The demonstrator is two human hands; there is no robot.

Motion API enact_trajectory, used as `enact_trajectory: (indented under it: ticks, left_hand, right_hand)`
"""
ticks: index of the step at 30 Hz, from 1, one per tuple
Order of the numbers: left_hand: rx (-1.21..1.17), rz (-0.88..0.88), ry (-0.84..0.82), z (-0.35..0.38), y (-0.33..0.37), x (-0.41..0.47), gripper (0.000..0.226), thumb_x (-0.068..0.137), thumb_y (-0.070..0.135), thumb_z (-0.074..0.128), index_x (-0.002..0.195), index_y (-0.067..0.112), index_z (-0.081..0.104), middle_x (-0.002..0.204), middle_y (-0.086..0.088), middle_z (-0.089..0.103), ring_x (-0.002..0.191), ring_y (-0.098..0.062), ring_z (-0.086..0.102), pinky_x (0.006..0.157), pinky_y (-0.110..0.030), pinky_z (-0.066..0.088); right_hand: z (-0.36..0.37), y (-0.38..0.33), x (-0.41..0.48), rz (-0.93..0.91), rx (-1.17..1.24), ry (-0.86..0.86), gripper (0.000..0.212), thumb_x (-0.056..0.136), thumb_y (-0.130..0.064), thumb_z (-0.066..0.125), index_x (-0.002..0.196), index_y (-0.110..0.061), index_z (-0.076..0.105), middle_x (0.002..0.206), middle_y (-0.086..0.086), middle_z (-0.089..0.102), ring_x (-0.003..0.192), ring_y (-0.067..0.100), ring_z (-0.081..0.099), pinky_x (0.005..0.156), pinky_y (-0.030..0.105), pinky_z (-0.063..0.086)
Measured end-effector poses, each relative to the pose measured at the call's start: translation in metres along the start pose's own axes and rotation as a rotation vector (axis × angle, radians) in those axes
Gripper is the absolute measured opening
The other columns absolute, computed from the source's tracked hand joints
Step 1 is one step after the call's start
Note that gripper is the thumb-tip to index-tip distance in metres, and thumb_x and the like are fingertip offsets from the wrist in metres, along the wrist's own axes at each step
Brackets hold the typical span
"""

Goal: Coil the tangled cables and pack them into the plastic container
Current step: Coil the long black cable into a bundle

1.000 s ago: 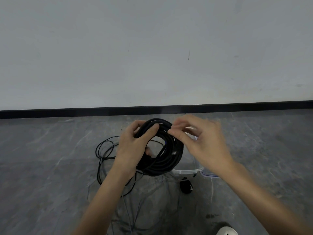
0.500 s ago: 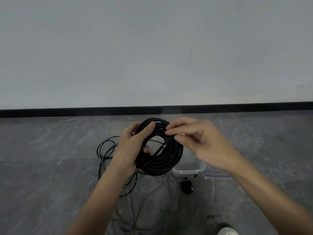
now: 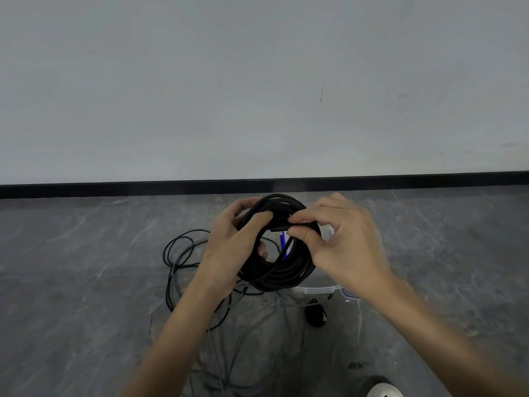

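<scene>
One coil [image 3: 282, 277], grey floor [image 3: 86, 282], pale wall [image 3: 257, 81]

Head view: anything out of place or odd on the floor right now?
Nothing damaged or spilled. Loose thin cables lie tangled on the floor beside the plastic container; the black coil is tidy in the left hand and right hand.

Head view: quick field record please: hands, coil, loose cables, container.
left hand: grips the black cable coil, held above the floor
right hand: pinches the cable end at the coil's top
loose cables: lying on the floor, left of the coil, uncoiled
plastic container: clear, on the floor behind the coil, mostly hidden
coil packed: not yet
</scene>
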State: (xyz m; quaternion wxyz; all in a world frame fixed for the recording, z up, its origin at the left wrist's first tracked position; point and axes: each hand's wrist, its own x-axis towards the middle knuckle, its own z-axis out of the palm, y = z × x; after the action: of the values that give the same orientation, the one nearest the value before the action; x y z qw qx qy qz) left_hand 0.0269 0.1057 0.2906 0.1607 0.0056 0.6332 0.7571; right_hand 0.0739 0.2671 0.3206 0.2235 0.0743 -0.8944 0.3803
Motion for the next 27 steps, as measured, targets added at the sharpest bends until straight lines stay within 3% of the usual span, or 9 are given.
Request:
enact_trajectory:
  ticks: [7, 11, 15, 20, 24, 27]
  left_hand:
    - [0.120, 0.164, 0.011, -0.002, 0.001, -0.003, 0.010, 0.092, 0.026, 0.063, 0.098, 0.033, 0.060, 0.074, 0.003, 0.066, 0.043, -0.014, 0.051, 0.047, -0.028, 0.048]
    - [0.153, 0.204, -0.001, 0.000, 0.001, -0.003, 0.008, 0.094, 0.026, 0.060, 0.097, 0.033, 0.058, 0.077, 0.006, 0.068, 0.043, -0.013, 0.053, 0.048, -0.028, 0.049]
    - [0.102, 0.159, 0.035, 0.002, 0.000, -0.003, 0.005, 0.096, 0.020, 0.059, 0.101, 0.020, 0.058, 0.084, 0.007, 0.069, 0.042, -0.012, 0.051, 0.046, -0.022, 0.048]
    - [0.128, 0.222, 0.058, 0.004, 0.001, -0.004, 0.008, 0.095, 0.018, 0.060, 0.103, 0.020, 0.060, 0.089, 0.002, 0.060, 0.053, -0.010, 0.054, 0.051, -0.020, 0.047]
    - [0.186, 0.278, 0.045, 0.003, 0.000, -0.004, 0.011, 0.096, 0.015, 0.057, 0.107, 0.013, 0.058, 0.069, 0.012, 0.060, 0.056, -0.006, 0.053, 0.053, -0.017, 0.047]
    - [0.133, 0.229, 0.037, 0.001, -0.001, -0.005, 0.008, 0.096, 0.012, 0.057, 0.103, 0.016, 0.059, 0.073, 0.011, 0.063, 0.058, -0.006, 0.054, 0.055, -0.017, 0.047]
  right_hand:
    - [0.000, -0.001, 0.003, 0.140, 0.220, 0.008, 0.014, 0.075, -0.001, 0.078, 0.084, -0.011, 0.077, 0.075, -0.011, 0.065, 0.077, -0.005, 0.055, 0.073, 0.009, 0.040]
    - [0.004, -0.002, 0.000, 0.143, 0.215, 0.062, 0.014, 0.076, -0.002, 0.077, 0.086, -0.012, 0.077, 0.079, -0.004, 0.070, 0.079, 0.004, 0.060, 0.074, 0.012, 0.045]
    - [0.007, -0.001, 0.002, 0.182, 0.287, 0.074, 0.017, 0.077, 0.000, 0.075, 0.085, -0.015, 0.076, 0.080, -0.004, 0.070, 0.077, 0.008, 0.063, 0.073, 0.014, 0.048]
    - [0.007, 0.001, 0.001, 0.203, 0.315, 0.078, 0.019, 0.078, -0.001, 0.075, 0.085, -0.018, 0.075, 0.082, -0.007, 0.070, 0.078, 0.009, 0.065, 0.073, 0.017, 0.050]
    - [0.011, 0.001, -0.001, 0.249, 0.351, 0.068, 0.018, 0.078, 0.000, 0.075, 0.084, -0.017, 0.074, 0.082, -0.008, 0.072, 0.079, 0.006, 0.068, 0.075, 0.016, 0.051]
    - [0.014, 0.001, 0.000, 0.300, 0.390, 0.067, 0.018, 0.079, 0.001, 0.073, 0.084, -0.017, 0.073, 0.079, -0.006, 0.072, 0.077, 0.007, 0.068, 0.076, 0.021, 0.052]
